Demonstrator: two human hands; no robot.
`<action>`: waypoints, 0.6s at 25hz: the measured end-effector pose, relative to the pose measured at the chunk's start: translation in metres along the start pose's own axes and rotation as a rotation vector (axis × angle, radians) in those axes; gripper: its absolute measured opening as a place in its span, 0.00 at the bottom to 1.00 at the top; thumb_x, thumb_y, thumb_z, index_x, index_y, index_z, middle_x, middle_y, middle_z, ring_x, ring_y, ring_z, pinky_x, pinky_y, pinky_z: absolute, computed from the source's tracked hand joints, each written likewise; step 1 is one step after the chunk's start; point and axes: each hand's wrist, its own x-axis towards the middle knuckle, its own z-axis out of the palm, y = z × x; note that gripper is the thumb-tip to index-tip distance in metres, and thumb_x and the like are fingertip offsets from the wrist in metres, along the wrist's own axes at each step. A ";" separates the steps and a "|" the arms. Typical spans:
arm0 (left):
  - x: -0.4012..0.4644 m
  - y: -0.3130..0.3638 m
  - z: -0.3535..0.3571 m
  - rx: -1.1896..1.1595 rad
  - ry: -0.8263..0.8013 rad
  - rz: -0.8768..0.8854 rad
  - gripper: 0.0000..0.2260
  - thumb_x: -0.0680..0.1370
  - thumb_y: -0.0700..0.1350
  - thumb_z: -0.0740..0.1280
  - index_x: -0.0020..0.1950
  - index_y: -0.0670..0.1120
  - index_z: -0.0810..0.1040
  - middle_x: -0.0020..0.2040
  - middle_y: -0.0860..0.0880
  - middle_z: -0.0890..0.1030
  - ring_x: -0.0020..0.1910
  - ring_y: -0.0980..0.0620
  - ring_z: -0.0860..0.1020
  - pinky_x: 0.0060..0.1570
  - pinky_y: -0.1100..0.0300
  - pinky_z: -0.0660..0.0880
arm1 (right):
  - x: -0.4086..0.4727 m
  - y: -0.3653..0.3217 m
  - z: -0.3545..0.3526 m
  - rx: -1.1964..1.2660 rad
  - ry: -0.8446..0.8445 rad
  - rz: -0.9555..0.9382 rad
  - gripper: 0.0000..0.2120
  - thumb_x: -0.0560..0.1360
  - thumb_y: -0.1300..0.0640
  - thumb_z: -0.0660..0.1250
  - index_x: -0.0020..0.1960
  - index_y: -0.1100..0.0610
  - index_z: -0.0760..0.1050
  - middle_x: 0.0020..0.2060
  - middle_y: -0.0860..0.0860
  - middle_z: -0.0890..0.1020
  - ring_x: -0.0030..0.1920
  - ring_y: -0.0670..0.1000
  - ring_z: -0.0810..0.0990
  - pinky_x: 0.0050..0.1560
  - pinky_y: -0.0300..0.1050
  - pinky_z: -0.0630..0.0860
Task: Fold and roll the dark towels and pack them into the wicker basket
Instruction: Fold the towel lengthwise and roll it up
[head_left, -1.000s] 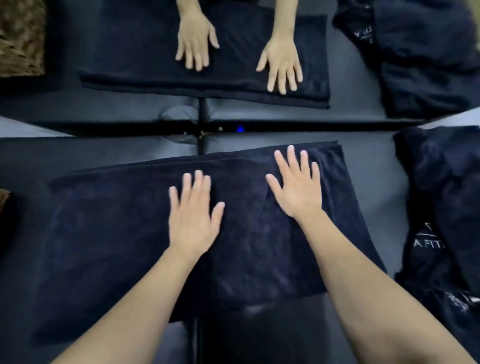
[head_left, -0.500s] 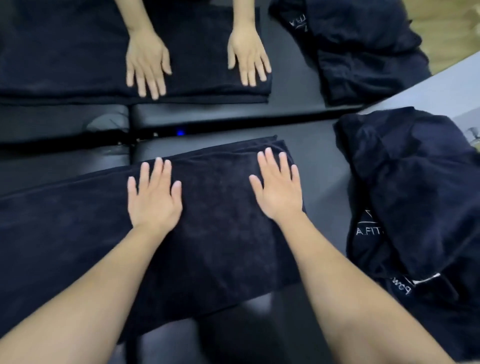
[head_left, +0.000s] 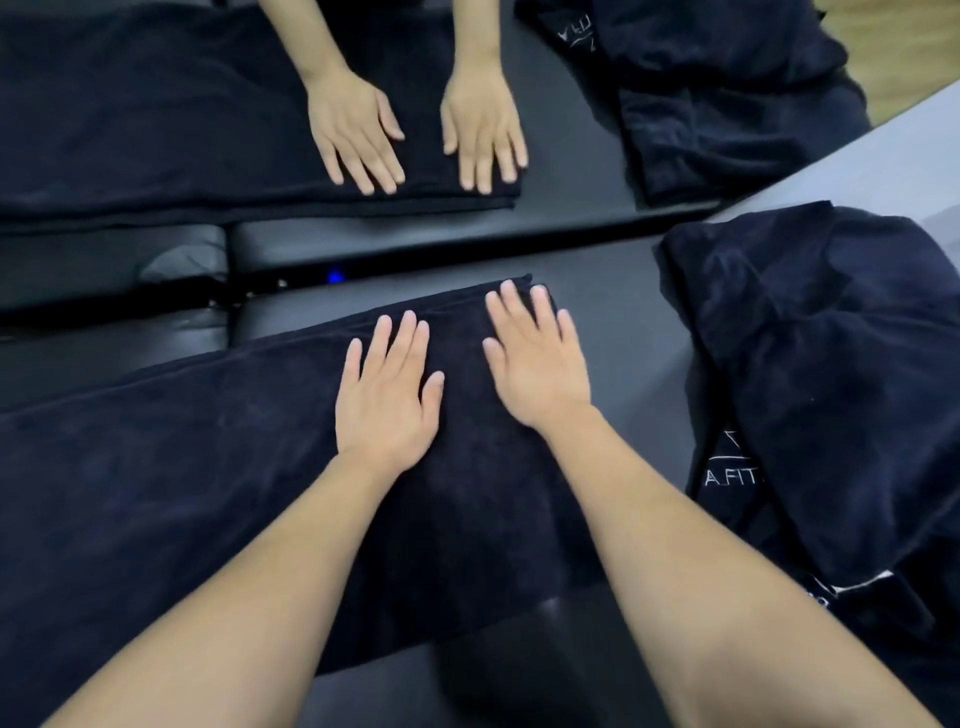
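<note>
**Towel pressed flat on padded bench**

The folded towel (head_left: 218, 467), dark navy terry in a long band, lies on the black padded bench (head_left: 618, 322). The left hand (head_left: 384, 400) and right hand (head_left: 535, 364) press its right end, fingers straight, slightly spread. A pile of towels (head_left: 831, 364) sits right of it; a mirror (head_left: 571, 130) stands beyond.

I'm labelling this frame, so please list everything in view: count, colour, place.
towel: one, dark navy, folded flat across the near surface, under both hands.
towel pile: one heap, dark navy with white lettering, at right.
padded surface: one, black, beneath the towel.
mirror: one, along the far edge, reflecting hands, towel and pile.
blue light: one, at the mirror's base.
left hand: flat on the towel.
right hand: flat on the towel's right end.
</note>
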 end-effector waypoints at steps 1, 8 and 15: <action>0.009 -0.005 -0.001 -0.004 -0.009 -0.013 0.29 0.84 0.58 0.44 0.83 0.50 0.49 0.83 0.53 0.48 0.82 0.50 0.44 0.80 0.47 0.45 | 0.006 0.011 -0.004 0.009 -0.014 0.063 0.28 0.85 0.43 0.45 0.83 0.48 0.44 0.82 0.45 0.45 0.81 0.55 0.44 0.80 0.56 0.46; -0.005 0.019 -0.005 -0.085 0.117 -0.003 0.29 0.84 0.56 0.48 0.83 0.43 0.53 0.83 0.45 0.53 0.82 0.45 0.47 0.79 0.41 0.48 | -0.026 0.011 -0.002 0.047 0.045 0.189 0.32 0.85 0.42 0.48 0.83 0.56 0.45 0.82 0.54 0.47 0.81 0.57 0.47 0.80 0.55 0.51; -0.100 0.106 0.018 -0.010 -0.085 0.056 0.37 0.81 0.67 0.45 0.82 0.43 0.51 0.83 0.44 0.49 0.82 0.45 0.42 0.78 0.36 0.44 | -0.004 -0.012 -0.030 0.386 0.079 0.334 0.33 0.81 0.44 0.64 0.80 0.53 0.56 0.73 0.54 0.68 0.71 0.58 0.66 0.68 0.56 0.63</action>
